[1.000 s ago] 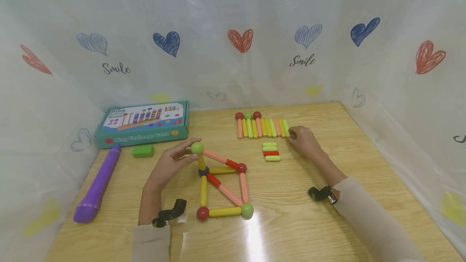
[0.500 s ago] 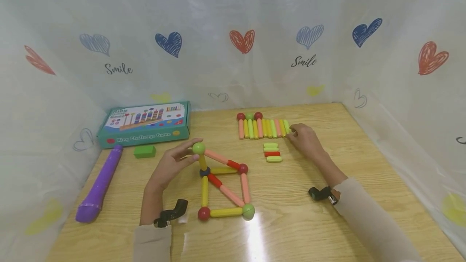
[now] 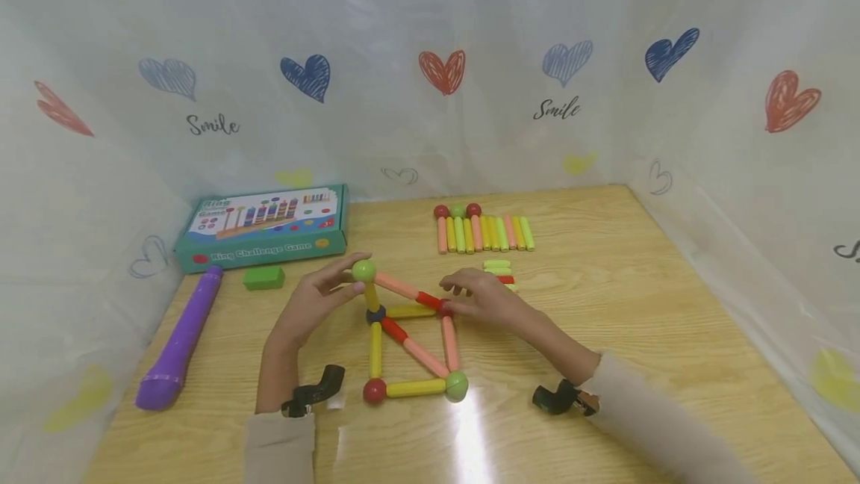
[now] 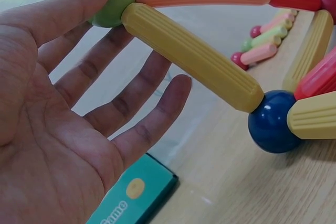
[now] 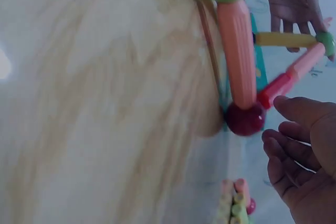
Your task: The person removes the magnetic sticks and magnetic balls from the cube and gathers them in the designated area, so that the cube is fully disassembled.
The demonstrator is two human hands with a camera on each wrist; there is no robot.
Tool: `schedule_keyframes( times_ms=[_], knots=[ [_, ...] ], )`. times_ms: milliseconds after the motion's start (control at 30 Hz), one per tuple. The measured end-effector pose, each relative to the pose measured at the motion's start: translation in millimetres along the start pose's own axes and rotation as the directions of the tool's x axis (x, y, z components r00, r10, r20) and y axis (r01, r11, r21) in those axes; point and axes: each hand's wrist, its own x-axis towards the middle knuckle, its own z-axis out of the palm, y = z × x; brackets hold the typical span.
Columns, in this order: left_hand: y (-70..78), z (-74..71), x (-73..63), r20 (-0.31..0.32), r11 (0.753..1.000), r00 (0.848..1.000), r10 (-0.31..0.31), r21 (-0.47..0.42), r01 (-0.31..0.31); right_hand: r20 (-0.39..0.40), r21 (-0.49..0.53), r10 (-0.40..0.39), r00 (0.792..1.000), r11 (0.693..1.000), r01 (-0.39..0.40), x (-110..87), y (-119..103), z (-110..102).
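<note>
My left hand (image 3: 309,308) pinches a green ball (image 3: 364,270) between thumb and fingertips. That ball tops a yellow rod (image 4: 194,59) slanting up from a dark blue ball (image 4: 274,121). A pink rod (image 3: 395,284) and a short red rod (image 3: 427,300) run from it down to a dark red ball (image 5: 245,119). My right hand (image 3: 493,301) holds nothing, fingers loosely bent beside the dark red ball; its thumb is close to the short red rod, and I cannot tell whether they touch. Below lies a four-sided frame of rods and balls, crossed by a red-and-pink diagonal (image 3: 425,358).
A row of long rods (image 3: 496,234) with three balls lies at the back. Short rods (image 3: 497,265) sit nearer, partly hidden by the right hand. To the left are a game box (image 3: 262,228), a green block (image 3: 264,278) and a purple toy microphone (image 3: 181,338).
My right hand has left the right end of the long-rod row and moved left and nearer to the dark red ball. My left hand stays on the green ball.
</note>
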Motion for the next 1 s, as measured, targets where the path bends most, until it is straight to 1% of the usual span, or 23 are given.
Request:
schedule_keyframes(
  times_ms=[100, 167, 233, 367, 433, 500, 567, 667, 800, 867, 1000],
  knots=[
    [-0.8, 0.3, -0.4, -0.003, 1.0, 1.0, 0.0, 0.003, 0.0, 0.033, 0.026, 0.038, 0.999, 0.999, -0.039, 5.7, -4.2, 12.5],
    [-0.8, 0.7, -0.3, -0.003, 1.0, 1.0, 0.001, 0.003, -0.001, 0.037, 0.024, 0.039, 0.999, 0.999, -0.04, 8.4, -4.9, 17.8],
    [-0.6, 0.9, -0.2, -0.004, 1.0, 1.0, 0.003, -0.002, -0.003, 0.035, 0.016, 0.02, 0.999, 1.0, -0.021, 9.9, -5.1, 20.7],
    [-0.5, -0.4, -0.1, -0.003, 1.0, 1.0, 0.01, -0.006, -0.01, 0.022, -0.001, -0.054, 0.998, 0.999, 0.054, 9.8, -2.9, 24.7],
    [-0.8, -1.7, -0.1, -0.002, 1.0, 1.0, 0.014, -0.004, -0.014, 0.014, -0.004, -0.071, 0.997, 0.997, 0.071, 8.7, -1.6, 26.4],
    [-1.3, -3.6, -0.6, -0.006, 1.0, 1.0, 0.014, 0.004, -0.014, 0.0, -0.002, -0.07, 0.998, 0.998, 0.07, 7.5, 0.2, 28.1],
    [-0.8, -4.1, -0.1, -0.009, 1.0, 1.0, 0.015, 0.008, -0.015, -0.021, 0.01, -0.065, 0.998, 0.998, 0.065, 5.1, 1.5, 26.9],
    [-0.6, -4.5, 0.0, -0.011, 1.0, 1.0, 0.013, 0.001, -0.013, -0.082, 0.064, -0.078, 0.994, 0.994, 0.084, 2.5, 2.6, 23.4],
    [-0.8, -3.7, 0.7, 0.003, 1.0, 1.0, 0.015, -0.013, -0.015, -0.178, 0.11, -0.099, 0.979, 0.987, 0.119, -0.4, 1.9, 16.5],
    [-0.7, -3.1, 0.7, 0.005, 1.0, 1.0, 0.017, -0.008, -0.017, -0.206, 0.096, -0.109, 0.972, 0.987, 0.131, -1.9, 1.6, 12.7],
    [-0.2, -2.1, -0.4, 0.004, 1.0, 1.0, 0.022, 0.0, -0.022, -0.233, 0.042, -0.147, 0.961, 0.986, 0.16, -5.9, 3.6, 3.9]
  ],
)
